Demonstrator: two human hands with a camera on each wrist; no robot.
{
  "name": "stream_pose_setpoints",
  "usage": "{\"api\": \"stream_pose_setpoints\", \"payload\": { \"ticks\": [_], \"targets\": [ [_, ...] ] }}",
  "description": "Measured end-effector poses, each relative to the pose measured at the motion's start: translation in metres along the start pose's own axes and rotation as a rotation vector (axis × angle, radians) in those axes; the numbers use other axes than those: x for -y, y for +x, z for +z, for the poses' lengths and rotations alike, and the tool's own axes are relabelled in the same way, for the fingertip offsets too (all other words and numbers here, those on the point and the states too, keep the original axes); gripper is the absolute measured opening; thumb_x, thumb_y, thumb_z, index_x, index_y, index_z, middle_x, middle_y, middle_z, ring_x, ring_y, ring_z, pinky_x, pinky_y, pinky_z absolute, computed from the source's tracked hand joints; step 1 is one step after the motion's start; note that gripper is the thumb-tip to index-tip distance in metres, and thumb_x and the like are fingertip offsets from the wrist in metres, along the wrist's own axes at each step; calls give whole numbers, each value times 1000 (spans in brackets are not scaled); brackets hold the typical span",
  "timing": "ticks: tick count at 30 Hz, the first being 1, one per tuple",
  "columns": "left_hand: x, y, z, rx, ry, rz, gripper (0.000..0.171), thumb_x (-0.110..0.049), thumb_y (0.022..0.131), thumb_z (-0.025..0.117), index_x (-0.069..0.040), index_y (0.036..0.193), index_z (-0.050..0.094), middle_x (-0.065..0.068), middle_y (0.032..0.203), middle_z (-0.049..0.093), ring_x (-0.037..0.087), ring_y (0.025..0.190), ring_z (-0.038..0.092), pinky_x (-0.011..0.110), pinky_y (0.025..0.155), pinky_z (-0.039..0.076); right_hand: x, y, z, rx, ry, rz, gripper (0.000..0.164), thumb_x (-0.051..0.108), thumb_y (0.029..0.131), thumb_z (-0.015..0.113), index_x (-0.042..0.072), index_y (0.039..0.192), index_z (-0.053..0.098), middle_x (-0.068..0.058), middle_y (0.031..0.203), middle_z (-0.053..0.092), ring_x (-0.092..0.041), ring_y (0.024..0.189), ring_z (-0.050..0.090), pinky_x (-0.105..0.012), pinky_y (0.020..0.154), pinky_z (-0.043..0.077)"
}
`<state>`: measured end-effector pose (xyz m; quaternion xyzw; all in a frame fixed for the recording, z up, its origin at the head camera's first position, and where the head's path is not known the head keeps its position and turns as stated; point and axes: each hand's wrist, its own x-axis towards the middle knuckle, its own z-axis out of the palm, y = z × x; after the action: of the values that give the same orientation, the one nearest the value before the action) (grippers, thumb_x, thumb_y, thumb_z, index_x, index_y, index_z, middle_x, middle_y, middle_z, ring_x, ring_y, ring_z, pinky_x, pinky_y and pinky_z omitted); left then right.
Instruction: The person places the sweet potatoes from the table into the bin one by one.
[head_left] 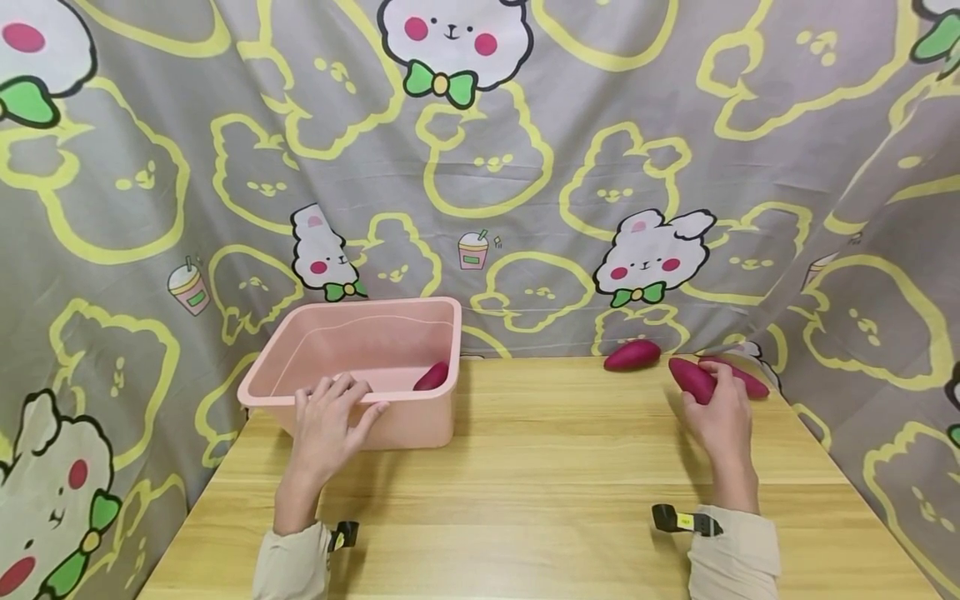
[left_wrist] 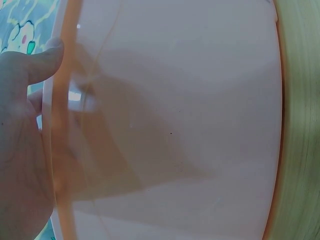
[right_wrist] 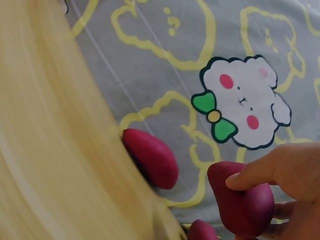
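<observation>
My right hand [head_left: 722, 417] grips a purple sweet potato [head_left: 691, 379] at the right of the table's far side; in the right wrist view the thumb lies across this sweet potato [right_wrist: 245, 205]. Just behind the hand is another sweet potato [head_left: 752, 386], partly hidden by it. A further sweet potato [head_left: 632, 356] lies to the left, by the table's back edge. My left hand [head_left: 327, 429] holds the front rim of a pink plastic bin [head_left: 412, 423], fingers over the rim and thumb on the outside. Inside the bin, at its right end, lies one sweet potato [head_left: 431, 377].
The bin stands at the back left of a wooden table [head_left: 540, 508]. A grey patterned curtain [head_left: 525, 192] hangs right behind the table and along both sides. Each wrist wears a strapped black camera [head_left: 665, 517].
</observation>
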<state>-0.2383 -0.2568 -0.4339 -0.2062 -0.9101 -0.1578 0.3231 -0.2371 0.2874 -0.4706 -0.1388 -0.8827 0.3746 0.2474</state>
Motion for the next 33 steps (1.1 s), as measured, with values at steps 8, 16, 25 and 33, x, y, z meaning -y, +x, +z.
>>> {"api": "stream_pose_setpoints", "payload": {
  "ticks": [8, 16, 25, 33],
  "targets": [
    [0, -1, 0, 6, 2, -6, 26, -40, 91, 72, -15, 98, 68, 4, 97, 61, 32, 93, 53, 55, 80, 29, 11, 0, -7, -48, 9, -41, 55, 2, 87, 69, -2, 139, 50, -33, 131, 51, -51, 119, 47, -63, 97, 35],
    [0, -1, 1, 2, 4, -2, 26, -40, 91, 72, -15, 96, 67, 4, 97, 61, 33, 92, 53, 56, 79, 29, 21, 0, -13, -77, 12, -54, 55, 2, 87, 71, -1, 138, 51, -33, 132, 52, -51, 120, 48, -65, 96, 35],
    [1, -1, 1, -1, 5, 1, 26, -40, 91, 72, -15, 96, 67, 4, 97, 62, 33, 93, 53, 56, 80, 30, 29, -2, -18, -79, 11, -47, 56, 2, 88, 71, 0, 140, 50, -34, 134, 49, -53, 121, 47, -66, 95, 35],
    [2, -1, 2, 1, -3, -3, 27, -41, 92, 72, -14, 97, 67, 4, 98, 61, 32, 93, 53, 55, 80, 29, 34, -2, -21, -95, 17, -69, 57, 2, 88, 71, -1, 141, 49, -33, 134, 49, -53, 120, 47, -66, 95, 34]
  ]
}}
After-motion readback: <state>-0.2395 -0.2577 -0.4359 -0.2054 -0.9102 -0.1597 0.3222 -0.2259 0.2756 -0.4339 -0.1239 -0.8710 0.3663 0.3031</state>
